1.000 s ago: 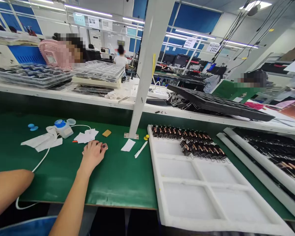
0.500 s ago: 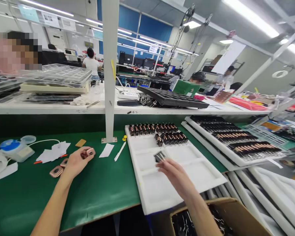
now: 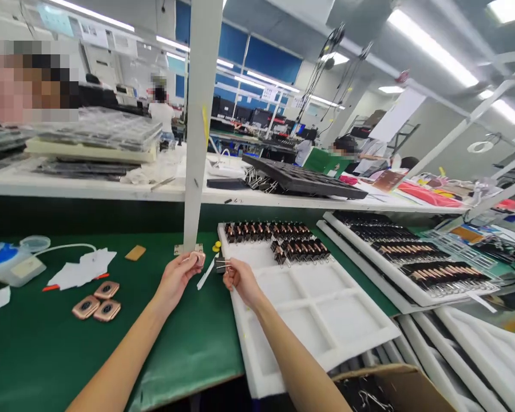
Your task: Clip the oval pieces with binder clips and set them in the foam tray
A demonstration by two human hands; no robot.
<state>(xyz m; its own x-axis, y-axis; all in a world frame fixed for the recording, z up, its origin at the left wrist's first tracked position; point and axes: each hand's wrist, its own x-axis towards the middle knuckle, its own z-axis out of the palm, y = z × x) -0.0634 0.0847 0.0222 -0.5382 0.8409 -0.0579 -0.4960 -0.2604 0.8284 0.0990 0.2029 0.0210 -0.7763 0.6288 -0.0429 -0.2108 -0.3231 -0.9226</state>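
Between the fingers of my left hand [image 3: 174, 280] is a small square copper-coloured part [image 3: 200, 260] with a dark round centre. My right hand [image 3: 242, 281] pinches a black binder clip [image 3: 220, 265] by its wire handles, just right of that part and apart from it. Three similar copper-coloured parts [image 3: 107, 309] lie on the green mat at the left. Beyond my right hand, a white foam tray [image 3: 261, 384] bears rows of black binder clips [image 3: 266, 231] clamped on copper-coloured parts.
A white post [image 3: 196, 143] rises behind my hands. A white pen [image 3: 205, 276] lies near the tray. More loaded foam trays [image 3: 395, 289] are stacked at right. A cardboard box [image 3: 395, 375] of binder clips stands in front. White paper pieces [image 3: 83, 268] lie left.
My left hand has moved right with its copper-coloured part, uncovering the others on the mat. My right hand has brought the binder clip left from over the tray, close to my left hand.
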